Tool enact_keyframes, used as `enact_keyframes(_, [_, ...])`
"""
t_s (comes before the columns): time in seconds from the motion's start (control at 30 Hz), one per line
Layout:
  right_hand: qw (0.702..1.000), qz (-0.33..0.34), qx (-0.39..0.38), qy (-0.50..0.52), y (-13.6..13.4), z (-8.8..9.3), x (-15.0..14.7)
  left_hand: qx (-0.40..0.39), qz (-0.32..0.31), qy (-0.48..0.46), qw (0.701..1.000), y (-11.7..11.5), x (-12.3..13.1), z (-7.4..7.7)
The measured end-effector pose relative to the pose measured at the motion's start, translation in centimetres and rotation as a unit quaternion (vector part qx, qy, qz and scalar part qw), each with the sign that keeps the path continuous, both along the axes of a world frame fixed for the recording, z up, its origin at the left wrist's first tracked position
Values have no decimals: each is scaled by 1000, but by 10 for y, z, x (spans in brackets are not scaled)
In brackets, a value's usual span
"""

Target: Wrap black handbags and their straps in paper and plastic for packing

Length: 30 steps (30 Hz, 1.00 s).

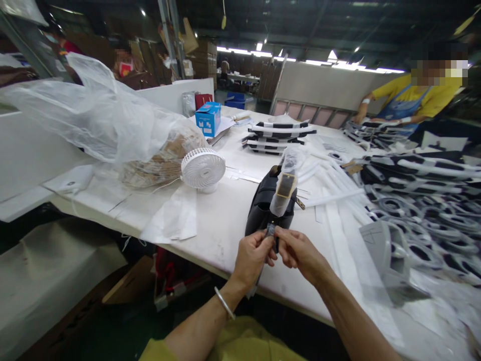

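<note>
A black handbag (259, 203) stands on the white table in front of me. Clear film wraps an upper part of it, around a gold-framed buckle (285, 185), and a gold zip pull (300, 203) hangs at its right side. My left hand (252, 256) pinches a narrow dark strap (270, 229) at the near end of the bag. From the other side, the fingers of my right hand (298, 252) close on the same strap. The strap's lower part is partly hidden by my fingers.
A white fan (203, 169) and a large plastic bag (128, 130) occupy the left. Behind the handbag lie wrapped black pieces (276, 136) and a blue box (209, 119). Wrapped straps (424, 240) pile up at right, where a person in yellow (404, 100) works.
</note>
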State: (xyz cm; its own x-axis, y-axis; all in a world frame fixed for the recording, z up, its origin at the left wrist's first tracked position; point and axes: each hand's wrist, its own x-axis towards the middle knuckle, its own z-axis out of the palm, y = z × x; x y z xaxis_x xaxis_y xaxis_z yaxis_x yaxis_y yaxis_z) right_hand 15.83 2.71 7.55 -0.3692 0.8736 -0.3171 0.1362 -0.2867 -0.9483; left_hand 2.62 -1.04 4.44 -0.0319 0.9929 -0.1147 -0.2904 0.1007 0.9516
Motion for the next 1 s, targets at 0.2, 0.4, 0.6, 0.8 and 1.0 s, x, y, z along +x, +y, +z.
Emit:
enact_keyframes(0.2, [862, -83, 408, -289, -16, 17, 2, 98, 66, 232, 966, 0, -6, -8])
enact_keyframes(0.4, [830, 115, 464, -288, -4, 21, -2, 121, 80, 244, 959, -1, -6, -13])
enact_keyframes(0.6, [904, 78, 397, -137, 9, 12, 11, 45, -59, 34, 997, 1, -8, -8])
enact_keyframes(0.8, [764, 226, 558, -232, 21, 17, 31, 6, -178, -98, 979, 10, -17, -10])
enact_keyframes(1.0, [598, 312, 647, -356, 34, 18, 65, -3, -210, -127, 969, 12, -24, -15])
